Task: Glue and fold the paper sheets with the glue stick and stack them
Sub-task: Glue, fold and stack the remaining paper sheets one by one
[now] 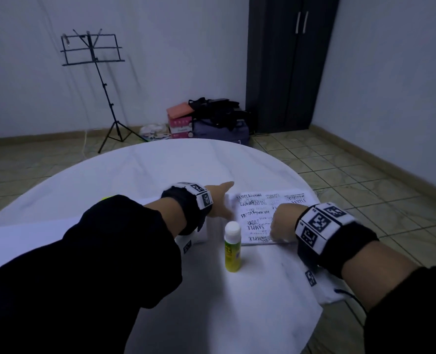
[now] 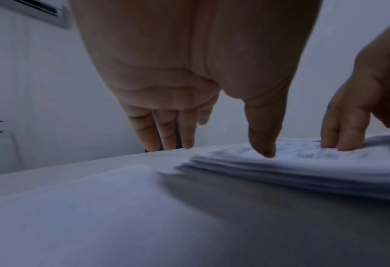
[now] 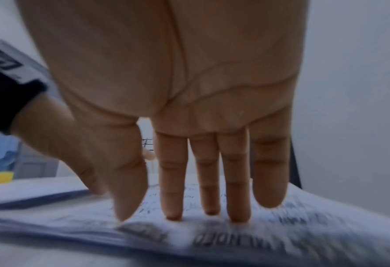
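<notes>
Both hands flat on the stack of folded printed sheets [image 1: 268, 215] on the tabletop [image 1: 140, 169]. Right hand [image 1: 284, 221]: grip spread, fingertips [image 3: 173, 215] pressing the top sheet. Left hand [image 1: 219, 200]: fingers straight, thumb [image 2: 266, 150] on the stack's left edge. Glue stick [image 1: 232, 246] stands capped, just near-side of the left hand.

Judgement: sheets light, limp, likely to slide; pinch at an edge, press flat to steady.

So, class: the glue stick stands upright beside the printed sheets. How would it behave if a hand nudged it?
The glue stick is tall, narrow and standing on end, so it would probably tip. Being round, it would likely roll across the tablecloth afterwards. It looks like light plastic.
</notes>
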Motion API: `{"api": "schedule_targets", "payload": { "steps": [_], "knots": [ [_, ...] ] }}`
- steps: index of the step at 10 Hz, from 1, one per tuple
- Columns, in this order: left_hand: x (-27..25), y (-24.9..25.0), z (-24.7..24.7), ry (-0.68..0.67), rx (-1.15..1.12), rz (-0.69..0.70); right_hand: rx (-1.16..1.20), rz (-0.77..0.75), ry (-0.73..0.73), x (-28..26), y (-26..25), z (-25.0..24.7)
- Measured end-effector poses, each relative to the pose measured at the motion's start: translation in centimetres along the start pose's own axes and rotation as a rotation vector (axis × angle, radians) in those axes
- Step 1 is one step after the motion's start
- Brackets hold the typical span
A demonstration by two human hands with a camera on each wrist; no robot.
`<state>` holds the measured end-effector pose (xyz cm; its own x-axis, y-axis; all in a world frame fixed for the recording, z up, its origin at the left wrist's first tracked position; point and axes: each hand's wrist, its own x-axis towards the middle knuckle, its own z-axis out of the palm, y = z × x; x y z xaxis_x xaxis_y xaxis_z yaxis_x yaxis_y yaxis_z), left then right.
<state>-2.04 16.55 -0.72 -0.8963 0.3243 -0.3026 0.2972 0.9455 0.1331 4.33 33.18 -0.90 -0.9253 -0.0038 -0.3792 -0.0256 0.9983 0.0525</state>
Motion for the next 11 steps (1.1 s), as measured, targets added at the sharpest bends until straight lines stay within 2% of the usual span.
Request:
{"api": "schedule_targets", "payload": {
  "steps": [2, 3, 5, 6, 7, 8, 9, 11],
  "knots": [
    [1.8, 0.5, 0.3, -0.052, 0.072, 0.016, -0.061, 0.014, 0.051, 0.2, -0.4, 0.0],
    [1.8, 0.9, 0.1, -0.025, 0.228, 0.013, -0.081, 0.001, 0.08, -0.1, -0.9, -0.2],
    [2.3, 0.5, 0.4, -0.053, 0.318, -0.041, -0.022, 0.017, 0.108, 0.0, -1.3, 0.1],
    [2.2, 0.7, 0.2, -0.065, 0.361, -0.003, -0.008, 0.011, 0.116, -0.1, -1.2, 0.2],
    [2.0, 0.7, 0.0, 0.003, 0.212, 0.066, -0.003, 0.018, 0.111, -0.1, -1.0, 0.3],
    [1.3, 0.3, -0.2, 0.038, -0.144, 0.119, -0.004, 0.011, 0.082, -0.4, -1.1, 0.0],
    [0.6, 0.0, -0.2, -0.031, -0.367, 0.146, 0.008, 0.024, 0.076, -0.5, -1.1, -0.2],
    [-0.3, 0.2, 0.5, -0.188, -0.79, 0.033, 0.207, 0.08, 0.109, -0.4, -0.5, 0.0]
  ]
}}
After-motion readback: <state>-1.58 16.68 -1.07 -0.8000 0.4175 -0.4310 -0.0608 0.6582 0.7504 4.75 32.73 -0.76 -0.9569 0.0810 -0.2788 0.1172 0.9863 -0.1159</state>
